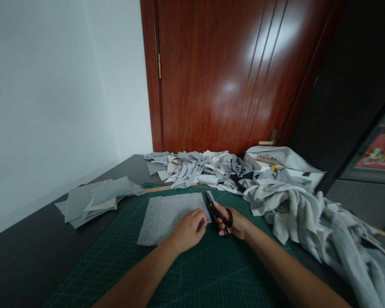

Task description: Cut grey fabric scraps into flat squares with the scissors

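A grey rectangular piece of fabric (170, 214) lies flat on the green cutting mat (199, 273). My left hand (188, 229) rests on its near right corner with the fingers curled, pinching the cloth's edge. My right hand (232, 222) grips black scissors (215, 209) by the handles, fingers through the loops. The blades point away from me along the fabric's right edge.
A heap of grey and white fabric scraps (199, 169) lies at the back by the wooden door (231, 72). Cut grey pieces (96, 199) are stacked at the left. A large bundle of grey cloth (311, 214) spreads at the right. A wooden ruler (158, 188) lies behind the mat.
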Action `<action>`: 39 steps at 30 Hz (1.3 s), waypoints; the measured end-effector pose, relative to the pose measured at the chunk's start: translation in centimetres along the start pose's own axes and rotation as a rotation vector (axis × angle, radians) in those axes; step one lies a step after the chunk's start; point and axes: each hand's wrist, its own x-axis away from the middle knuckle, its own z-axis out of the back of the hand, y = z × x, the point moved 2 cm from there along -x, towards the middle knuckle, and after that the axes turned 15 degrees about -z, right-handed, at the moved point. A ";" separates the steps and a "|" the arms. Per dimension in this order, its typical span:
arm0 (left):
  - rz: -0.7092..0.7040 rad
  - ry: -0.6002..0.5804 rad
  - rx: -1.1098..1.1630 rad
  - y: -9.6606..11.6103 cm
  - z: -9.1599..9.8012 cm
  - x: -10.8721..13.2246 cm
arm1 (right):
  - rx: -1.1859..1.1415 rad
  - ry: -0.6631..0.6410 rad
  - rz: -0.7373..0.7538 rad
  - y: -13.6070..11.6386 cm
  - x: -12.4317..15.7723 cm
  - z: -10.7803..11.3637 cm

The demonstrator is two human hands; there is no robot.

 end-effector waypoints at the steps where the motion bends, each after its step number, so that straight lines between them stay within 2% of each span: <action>1: 0.006 -0.002 0.004 -0.1 -0.1 0.0 | -0.024 0.022 0.013 0.3 0.2 0.2; 5: 0.054 0.000 0.073 -0.4 -0.3 0.1 | -0.090 0.135 0.051 1.6 1.2 2.0; 8: 0.109 -0.031 0.195 -0.8 -0.2 0.0 | -0.116 0.167 0.062 2.7 2.0 3.7; 12: 0.174 -0.179 0.563 -1.4 1.0 -0.3 | -0.233 -0.026 0.085 3.9 3.2 5.5; 15: 0.236 -0.365 0.861 -1.5 2.9 -0.4 | -0.261 -0.215 0.099 3.9 3.9 6.0; 17: 0.299 -0.468 0.958 -1.7 4.0 -0.4 | -0.244 -0.294 0.124 3.7 4.2 6.1; 18: 0.349 -0.443 0.932 -2.0 4.5 -0.5 | -0.222 -0.314 0.126 3.6 4.4 6.1; 20: 0.458 -0.247 0.677 -3.3 5.5 -0.4 | -0.143 -0.327 0.099 3.6 4.6 6.0; 22: 0.520 -0.032 0.218 -4.7 6.5 0.0 | -0.036 -0.319 0.053 3.8 4.7 5.9; 23: 0.532 0.008 -0.024 -5.4 6.9 0.3 | 0.015 -0.309 0.034 3.9 4.8 5.9; 24: 0.549 -0.006 -0.237 -5.9 7.3 0.7 | 0.061 -0.297 0.020 4.0 4.9 5.8; 26: 0.623 -0.135 -0.516 -6.9 7.9 1.6 | 0.127 -0.282 0.007 4.1 5.2 5.8; 29: 0.715 -0.344 -0.593 -7.8 8.5 2.7 | 0.152 -0.296 -0.013 4.0 5.6 6.0; 33: 0.663 -0.386 -0.556 -8.1 8.6 2.9 | 0.147 -0.290 -0.050 4.0 5.9 6.7; 35: 0.597 -0.288 -0.589 -8.2 8.5 2.9 | 0.197 -0.292 -0.071 4.2 5.7 7.0; 39: 0.409 0.126 -0.695 -8.3 8.5 2.9 | 0.237 -0.318 -0.107 4.5 5.5 7.5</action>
